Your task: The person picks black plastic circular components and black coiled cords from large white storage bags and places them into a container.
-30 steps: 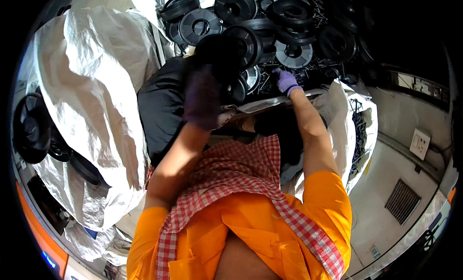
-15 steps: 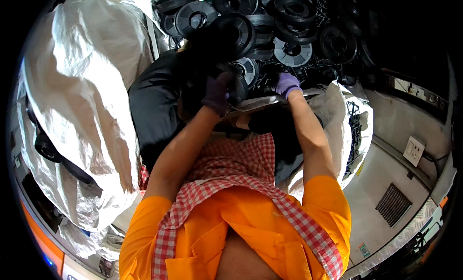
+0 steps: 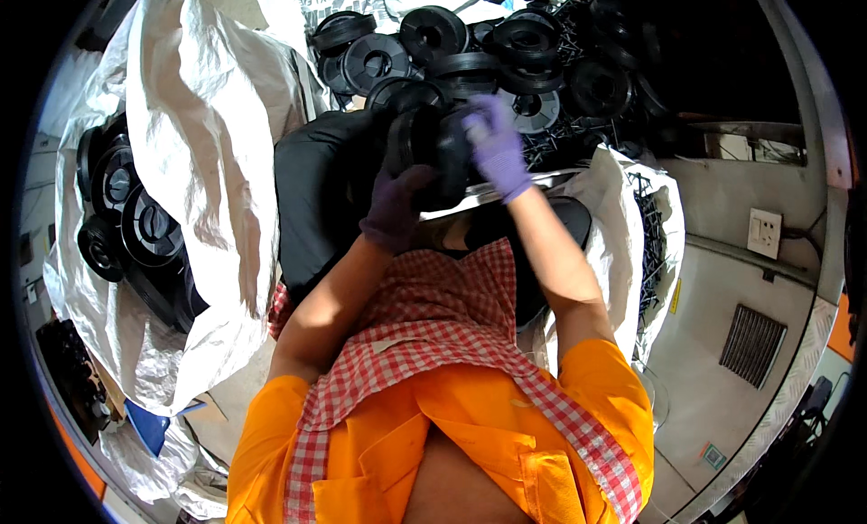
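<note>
My left hand [image 3: 396,204], in a purple glove, is closed round the lower side of a black plastic spool [image 3: 420,147]. The spool stands on edge above my lap, partly in shadow. Just right of it is my right hand [image 3: 498,154], also purple-gloved and blurred by motion. Its fingers look curled; a small pale patch shows at them, and I cannot make out what they hold. Beyond both hands lies a heap of black spools [image 3: 433,35], with a grey-faced spool [image 3: 531,111] close behind my right hand.
Left of me stands a tall white woven sack [image 3: 203,163], with more black spools [image 3: 149,222] at its open side. At right, another white sack [image 3: 619,204] holds thin black plastic pieces [image 3: 650,231]. A wall socket [image 3: 764,233] and a vent grille [image 3: 753,345] are farther right.
My left hand has raised the spool slightly. My right hand has come up and left from the heap's near edge to beside the spool. My view has shifted, showing more spools at left.
</note>
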Motion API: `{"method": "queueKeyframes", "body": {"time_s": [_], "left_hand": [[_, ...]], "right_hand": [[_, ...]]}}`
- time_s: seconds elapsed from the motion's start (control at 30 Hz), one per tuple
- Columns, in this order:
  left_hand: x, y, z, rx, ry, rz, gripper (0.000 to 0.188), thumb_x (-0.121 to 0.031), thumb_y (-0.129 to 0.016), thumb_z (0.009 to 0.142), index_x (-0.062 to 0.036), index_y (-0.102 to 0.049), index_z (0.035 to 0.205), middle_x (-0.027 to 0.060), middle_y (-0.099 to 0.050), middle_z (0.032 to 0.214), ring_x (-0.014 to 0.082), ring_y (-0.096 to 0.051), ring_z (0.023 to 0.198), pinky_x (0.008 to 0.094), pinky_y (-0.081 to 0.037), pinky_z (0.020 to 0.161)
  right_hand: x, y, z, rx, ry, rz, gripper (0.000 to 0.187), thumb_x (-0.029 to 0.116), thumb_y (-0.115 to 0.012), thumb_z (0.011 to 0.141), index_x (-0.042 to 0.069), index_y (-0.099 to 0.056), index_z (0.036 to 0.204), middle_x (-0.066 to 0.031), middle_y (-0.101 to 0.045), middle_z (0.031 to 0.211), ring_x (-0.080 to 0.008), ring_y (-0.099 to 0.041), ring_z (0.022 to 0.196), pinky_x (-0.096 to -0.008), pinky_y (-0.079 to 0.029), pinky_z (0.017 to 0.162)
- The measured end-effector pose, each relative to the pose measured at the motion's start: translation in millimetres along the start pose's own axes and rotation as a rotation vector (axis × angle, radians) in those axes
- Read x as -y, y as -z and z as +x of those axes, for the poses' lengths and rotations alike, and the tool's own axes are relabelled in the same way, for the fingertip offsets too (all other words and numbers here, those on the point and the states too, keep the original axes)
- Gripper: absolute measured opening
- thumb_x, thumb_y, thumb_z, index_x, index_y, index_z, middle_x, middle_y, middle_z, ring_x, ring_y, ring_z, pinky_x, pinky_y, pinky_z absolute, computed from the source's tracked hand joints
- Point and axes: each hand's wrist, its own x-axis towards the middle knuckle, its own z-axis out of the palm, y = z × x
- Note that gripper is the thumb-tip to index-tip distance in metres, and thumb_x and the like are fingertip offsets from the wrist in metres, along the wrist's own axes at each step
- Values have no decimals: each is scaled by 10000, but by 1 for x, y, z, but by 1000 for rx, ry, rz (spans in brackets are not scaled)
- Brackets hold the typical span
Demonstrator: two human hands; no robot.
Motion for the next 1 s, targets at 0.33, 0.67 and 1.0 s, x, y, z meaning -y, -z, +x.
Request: {"method": "queueKeyframes", "body": {"time_s": [0.33, 0.67, 1.0], "left_hand": [[-11, -13, 19, -103, -233, 165, 546, -69, -698, 719, -71, -494, 1225, 21, -598, 1007, 127, -565, 870, 284, -481, 749], [-69, 20, 11, 259, 381, 267, 293, -105, -608, 825, -37, -592, 1109, 77, -633, 1021, 161, -604, 916, 293, -487, 799], [-25, 11, -8, 69, -140, 597, 551, -160, -670, 789, -50, -485, 1296, 35, -612, 962, 110, -573, 848, 275, -499, 739]], "right_hand": [[27, -37, 1, -6, 97, -80, 264, 130, -539, 874, 101, -598, 1130, -192, -564, 1113, -361, -585, 976, -393, -459, 865], [11, -17, -38, 340, 601, -129, 459, 110, -662, 632, 112, -611, 1089, -159, -497, 1235, -397, -441, 1173, -453, -369, 996], [18, -30, -64, 288, -321, 284, 549, 185, -705, 776, 69, -436, 1241, -144, -543, 1110, -241, -576, 999, -353, -501, 824]]}}
